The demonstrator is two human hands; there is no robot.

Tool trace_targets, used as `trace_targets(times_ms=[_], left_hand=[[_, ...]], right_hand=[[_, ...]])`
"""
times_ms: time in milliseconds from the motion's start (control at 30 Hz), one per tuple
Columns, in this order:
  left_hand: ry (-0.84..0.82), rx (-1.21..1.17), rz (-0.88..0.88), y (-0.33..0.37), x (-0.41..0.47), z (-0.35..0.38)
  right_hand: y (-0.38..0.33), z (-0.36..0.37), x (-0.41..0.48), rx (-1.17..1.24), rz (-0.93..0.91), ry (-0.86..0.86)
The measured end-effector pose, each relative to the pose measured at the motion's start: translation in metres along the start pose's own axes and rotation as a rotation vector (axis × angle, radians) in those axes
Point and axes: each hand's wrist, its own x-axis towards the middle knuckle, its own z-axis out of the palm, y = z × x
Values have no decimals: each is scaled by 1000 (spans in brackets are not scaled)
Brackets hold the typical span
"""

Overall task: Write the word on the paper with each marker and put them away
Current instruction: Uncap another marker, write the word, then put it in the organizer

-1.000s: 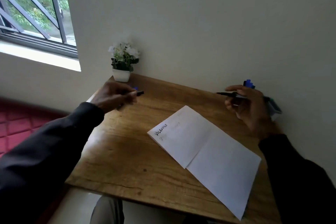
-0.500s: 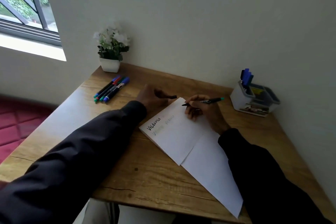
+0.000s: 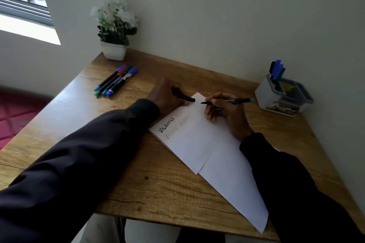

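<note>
Evidently writing is about to start: the right hand (image 3: 223, 112) pinches an uncapped black, green-ended marker (image 3: 233, 100), tip over the white folded paper (image 3: 197, 140) on the wooden counter (image 3: 138, 173); the left hand (image 3: 167, 96) grips its black cap (image 3: 185, 98). Next, the tip should go down beside the written words.

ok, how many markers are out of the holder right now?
5: four loose markers side by side by the flower pot, one uncapped marker in the right hand, its cap in the left hand. The loose ones overlap, so another may hide there.
</note>
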Motion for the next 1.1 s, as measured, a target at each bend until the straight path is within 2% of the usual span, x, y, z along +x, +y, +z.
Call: trace_targets(times_ms=[233,767,933,1100], left_hand=[[-6,22,21,-1,1,1],[38,45,53,-7,7,5],[42,39,60,-9,8,4],[33,41,70,-9,9,5]], right_hand=[[-1,0,-3,43,-30,76],[-2,0,-4,35,-46,27],[-1,0,-4,-44,-53,-1],[-1,3,-1,-215,-105,-114]])
